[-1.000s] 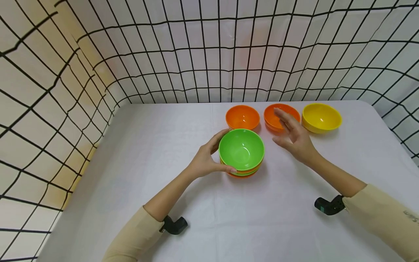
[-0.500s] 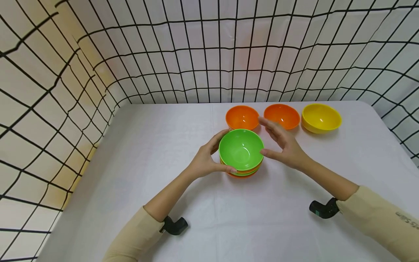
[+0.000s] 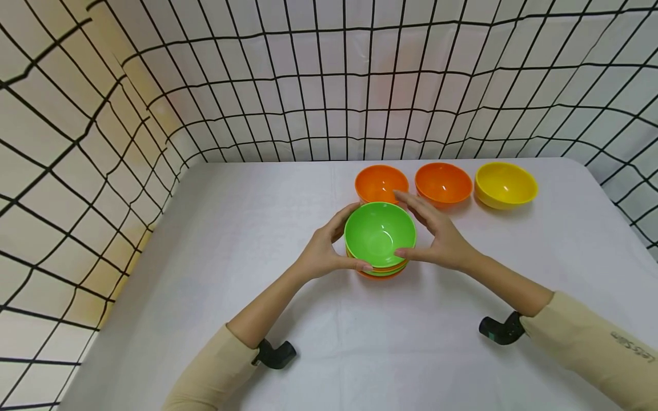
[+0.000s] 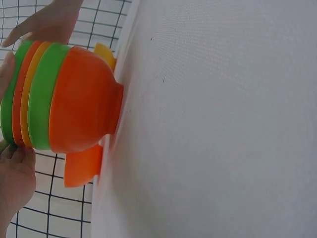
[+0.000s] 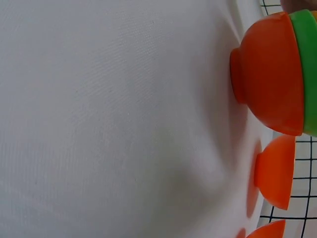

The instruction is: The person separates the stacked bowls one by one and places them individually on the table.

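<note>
In the head view a stack of bowls stands mid-table, its top a green bowl [image 3: 379, 234]. In the left wrist view, orange, yellow and green rims show below it, down to an orange bottom bowl [image 4: 81, 101]. My left hand [image 3: 329, 248] grips the stack's left side near the top, thumb in front, fingers behind. My right hand [image 3: 437, 234] is at the stack's right side, fingers extended behind it and thumb across the green rim. Whether it touches is hard to tell. The right wrist view shows only the stack's lower bowls, not the right hand clearly.
Behind the stack sit an orange bowl [image 3: 380, 181], a second orange bowl [image 3: 443, 182] and a yellow bowl [image 3: 505, 184], in a row along the far edge. White cloth covers the table [image 3: 247, 228]. Black netting [image 3: 344, 74] rises at the back and sides.
My right hand has moved left from over the second orange bowl to the right side of the stack. The left hand and the stack have stayed in place.
</note>
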Motion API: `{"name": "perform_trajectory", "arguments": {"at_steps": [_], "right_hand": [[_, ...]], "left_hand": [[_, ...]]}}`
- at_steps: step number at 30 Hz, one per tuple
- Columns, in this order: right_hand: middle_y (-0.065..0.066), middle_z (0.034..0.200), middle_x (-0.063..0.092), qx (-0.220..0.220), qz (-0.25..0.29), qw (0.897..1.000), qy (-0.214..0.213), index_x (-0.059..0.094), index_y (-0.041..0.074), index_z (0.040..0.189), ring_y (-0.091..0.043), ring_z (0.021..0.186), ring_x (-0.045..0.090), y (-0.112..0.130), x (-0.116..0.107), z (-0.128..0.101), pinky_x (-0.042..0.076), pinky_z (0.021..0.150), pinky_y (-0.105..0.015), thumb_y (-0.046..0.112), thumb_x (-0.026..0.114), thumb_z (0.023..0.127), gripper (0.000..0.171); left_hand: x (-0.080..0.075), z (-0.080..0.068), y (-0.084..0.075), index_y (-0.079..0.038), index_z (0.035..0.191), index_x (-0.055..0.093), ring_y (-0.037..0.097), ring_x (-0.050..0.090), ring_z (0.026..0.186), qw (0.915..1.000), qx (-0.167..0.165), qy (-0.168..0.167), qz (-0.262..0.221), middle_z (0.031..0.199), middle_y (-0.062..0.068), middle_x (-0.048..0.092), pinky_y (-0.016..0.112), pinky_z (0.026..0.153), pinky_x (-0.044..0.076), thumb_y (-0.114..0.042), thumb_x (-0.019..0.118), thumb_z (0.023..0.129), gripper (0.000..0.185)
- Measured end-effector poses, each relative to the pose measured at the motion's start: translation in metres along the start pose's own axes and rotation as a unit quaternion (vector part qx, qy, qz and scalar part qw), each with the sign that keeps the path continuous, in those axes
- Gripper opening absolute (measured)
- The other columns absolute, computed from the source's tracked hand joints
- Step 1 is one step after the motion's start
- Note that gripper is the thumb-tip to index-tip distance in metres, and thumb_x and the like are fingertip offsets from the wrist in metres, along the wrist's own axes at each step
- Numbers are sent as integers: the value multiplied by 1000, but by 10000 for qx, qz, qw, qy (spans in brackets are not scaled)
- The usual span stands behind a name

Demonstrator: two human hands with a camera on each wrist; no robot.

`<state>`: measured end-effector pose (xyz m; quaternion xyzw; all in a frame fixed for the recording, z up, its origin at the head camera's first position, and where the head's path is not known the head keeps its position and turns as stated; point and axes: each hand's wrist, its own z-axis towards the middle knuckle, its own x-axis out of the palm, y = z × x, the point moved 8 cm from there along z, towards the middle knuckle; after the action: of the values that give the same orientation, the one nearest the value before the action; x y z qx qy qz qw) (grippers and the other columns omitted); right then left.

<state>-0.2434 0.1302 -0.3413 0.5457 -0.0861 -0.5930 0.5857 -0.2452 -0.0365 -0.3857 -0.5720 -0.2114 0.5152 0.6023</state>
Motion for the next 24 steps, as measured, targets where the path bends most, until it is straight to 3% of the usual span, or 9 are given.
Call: {"name": "perform_trajectory", "arguments": {"at_steps": [7,15,24], "right_hand": [[-24,141,35,127,-187,9996,138,30,-9,138,-35,128,37,20,5,5,35,102,-47,-3,82,59,95],[-13,145,35,5,-456,9989,73,27,4,144,-32,130,34,-12,17,-1,38,100,-56,14,91,52,112],[-6,146,31,13,-496,9987,76,23,8,146,-28,126,38,-17,22,-2,41,98,-54,27,92,51,119]], "left_hand": [[0,0,-1,-24,145,26,4,33,132,10000,13,-9,10,145,-15,34,26,109,30,-15,87,60,105],[0,-1,-1,-25,145,26,5,33,132,10000,-4,11,0,145,-14,34,27,109,30,-15,87,60,105],[1,0,0,-24,146,26,5,33,132,10000,42,10,-1,146,-13,33,26,109,30,-14,87,61,105]]}}
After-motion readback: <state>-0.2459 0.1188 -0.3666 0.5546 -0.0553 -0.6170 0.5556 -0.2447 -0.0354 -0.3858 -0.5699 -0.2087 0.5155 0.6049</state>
